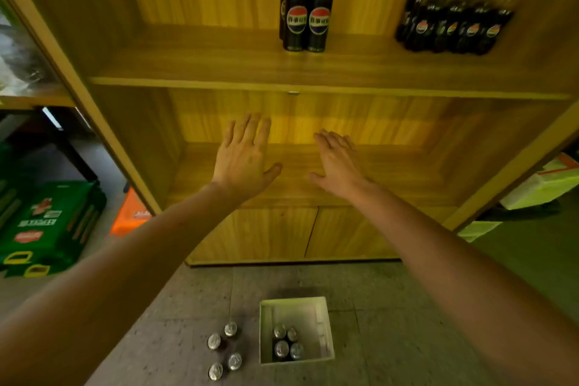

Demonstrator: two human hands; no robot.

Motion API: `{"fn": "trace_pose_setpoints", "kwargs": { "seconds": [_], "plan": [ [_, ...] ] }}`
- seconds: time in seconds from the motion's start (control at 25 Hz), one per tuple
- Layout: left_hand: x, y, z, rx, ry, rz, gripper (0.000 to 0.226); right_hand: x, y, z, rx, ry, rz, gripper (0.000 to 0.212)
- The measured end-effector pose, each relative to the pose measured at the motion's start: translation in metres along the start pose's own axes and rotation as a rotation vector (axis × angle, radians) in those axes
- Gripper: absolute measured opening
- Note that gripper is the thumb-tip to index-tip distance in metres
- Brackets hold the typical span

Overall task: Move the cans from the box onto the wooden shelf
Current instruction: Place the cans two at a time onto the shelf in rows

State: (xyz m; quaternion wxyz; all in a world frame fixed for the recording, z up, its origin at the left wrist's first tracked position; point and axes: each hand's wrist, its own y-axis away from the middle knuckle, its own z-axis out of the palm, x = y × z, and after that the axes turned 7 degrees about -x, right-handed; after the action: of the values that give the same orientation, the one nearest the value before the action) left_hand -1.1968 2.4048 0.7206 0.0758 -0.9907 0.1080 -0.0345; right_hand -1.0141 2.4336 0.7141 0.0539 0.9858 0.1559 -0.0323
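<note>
Three cans [305, 14] stand on the upper shelf [219, 67] at about 12 o'clock from the hands, so part of the job looks done. Four cans [287, 344] sit upright in the box [322, 316] on the floor at 6 o'clock. Four loose cans [224, 349] stand on the floor just beside the box, at its 9 o'clock. On that count, most of the load is left to move.

The left hand [242, 160] and right hand [340, 163] are both spread flat, fingers wide, holding nothing. They hover in front of the lower shelf [407, 172], which is bare where it shows.

Dark bottles [454, 20] crowd the upper shelf at 1 o'clock, well apart from the shelved cans, so room remains between them. Green crates [47, 226] and an orange carton [131, 213] lie at 8 o'clock beside the cabinet, clear of the path. Nothing blocks the way from box to shelf; the reach down to the floor is probably the main effort.
</note>
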Motion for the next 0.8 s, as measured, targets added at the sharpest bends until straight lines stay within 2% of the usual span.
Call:
{"fn": "trace_pose_setpoints", "kwargs": {
  "seconds": [0.24, 0.48, 0.72, 0.8],
  "plan": [
    [0.004, 0.038, 0.146, -0.201, 0.038, -0.072, 0.084, 0.012, 0.003, 0.144, -0.115, -0.042, -0.036, 0.08],
    [0.01, 0.105, 0.356, -0.415, 0.131, -0.093, 0.083, 0.033, 0.015, 0.361, -0.178, -0.094, -0.099, 0.075],
    [0.004, 0.175, 0.58, -0.652, 0.288, -0.053, 0.079, 0.064, 0.028, 0.593, -0.384, -0.186, -0.044, 0.066],
    [0.005, 0.191, 0.638, -0.752, 0.387, -0.074, 0.081, 0.078, 0.035, 0.661, -0.525, -0.279, -0.04, 0.062]
  ]
}}
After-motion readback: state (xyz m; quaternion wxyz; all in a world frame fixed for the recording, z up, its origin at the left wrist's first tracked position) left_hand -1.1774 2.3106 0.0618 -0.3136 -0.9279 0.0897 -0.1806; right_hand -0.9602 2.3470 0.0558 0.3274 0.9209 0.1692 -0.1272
